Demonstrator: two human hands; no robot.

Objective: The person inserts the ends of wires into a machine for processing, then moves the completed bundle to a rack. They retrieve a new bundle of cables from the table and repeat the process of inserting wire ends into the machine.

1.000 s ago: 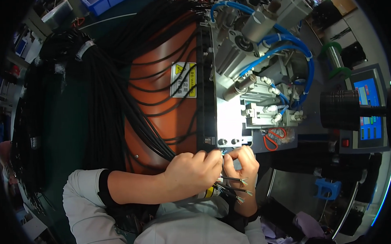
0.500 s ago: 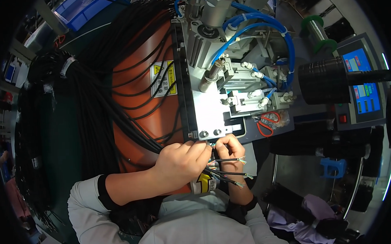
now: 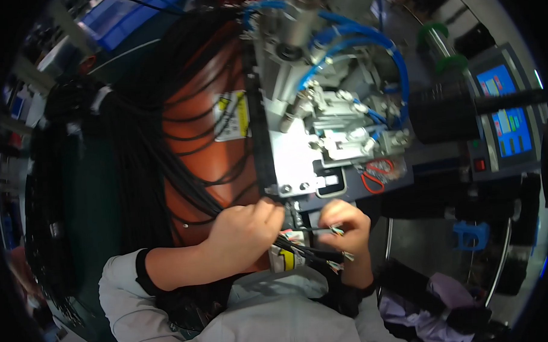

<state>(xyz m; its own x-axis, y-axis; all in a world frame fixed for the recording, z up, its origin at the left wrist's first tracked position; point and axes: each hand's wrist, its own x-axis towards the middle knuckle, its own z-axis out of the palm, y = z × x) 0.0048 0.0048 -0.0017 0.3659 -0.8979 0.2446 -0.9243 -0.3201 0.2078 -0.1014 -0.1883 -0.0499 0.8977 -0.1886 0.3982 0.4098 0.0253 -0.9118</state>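
Note:
My left hand (image 3: 247,227) is closed around a black cable, its fingertips at the front edge of the bench machine's metal plate (image 3: 293,161). Several black cables (image 3: 298,247) stick out to the right below that hand, their ends stripped to thin coloured wires (image 3: 338,266). My right hand (image 3: 350,225) is beside them, away from the plate, with curled fingers smeared by motion. One stripped cable end (image 3: 336,230) lies in front of its palm; whether the fingers grip it, I cannot tell.
Many black cables (image 3: 137,151) drape over an orange panel (image 3: 198,155) at left. Blue air hoses (image 3: 403,64) loop above the machine. Red-handled scissors (image 3: 374,176) lie right of the plate, near a control screen (image 3: 504,108) and a wire spool (image 3: 440,47). A blue stool (image 3: 471,235) stands lower right.
My right hand has moved right and slightly down, away from the plate's front edge. My left hand has shifted slightly left. The whole view is more blurred and the plate less brightly lit.

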